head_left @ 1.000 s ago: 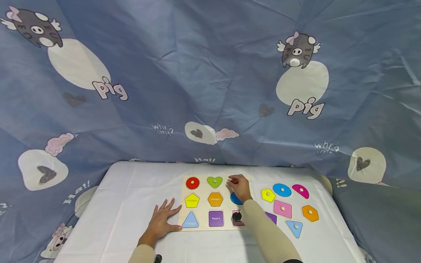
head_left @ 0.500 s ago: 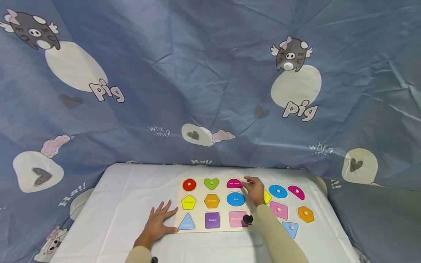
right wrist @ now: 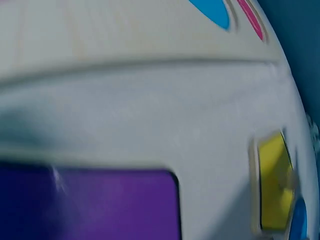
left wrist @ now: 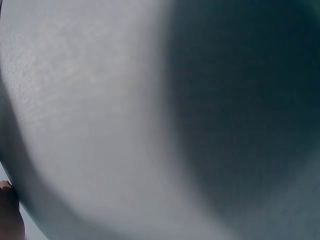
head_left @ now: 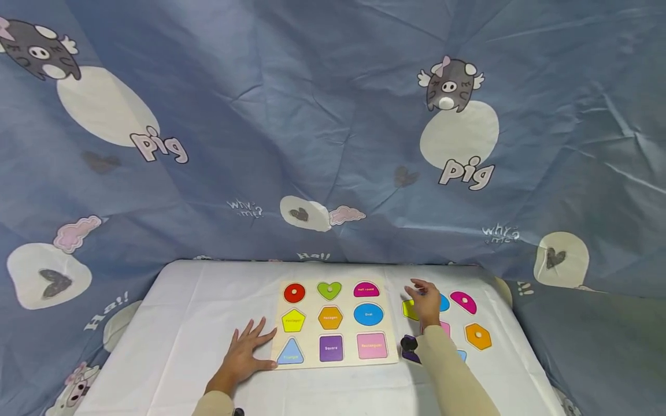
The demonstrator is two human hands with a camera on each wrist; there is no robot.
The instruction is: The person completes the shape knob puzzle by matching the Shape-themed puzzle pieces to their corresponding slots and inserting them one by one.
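Note:
A wooden shape puzzle board [head_left: 350,346] lies on the white-covered table in the head view. Its red circle [head_left: 294,293] and green heart [head_left: 329,290] have knobs; the other spots show printed shapes. Fingers spread, my left hand [head_left: 241,353] lies flat beside the board, thumb touching its lower left edge. My right hand [head_left: 428,305] is over the loose pieces, partly covering the yellow pentagon piece [head_left: 409,310], with thumb and fingers apart and nothing visible between them. In the right wrist view, the purple square piece [right wrist: 125,205] and the pentagon piece [right wrist: 275,187] appear without the hand.
Right of my hand lie a blue oval piece [head_left: 444,302], a magenta half-round piece [head_left: 463,301] and an orange hexagon piece [head_left: 478,336]. The forearm partly hides a pink piece [head_left: 445,328] and a light blue triangle piece [head_left: 462,354]. A blue patterned cloth [head_left: 322,144] hangs behind.
My right hand has moved right, from the board's upper right corner to the loose pieces, uncovering the half-round and oval spots. The left hand keeps its place at the board; the head view has shifted slightly.

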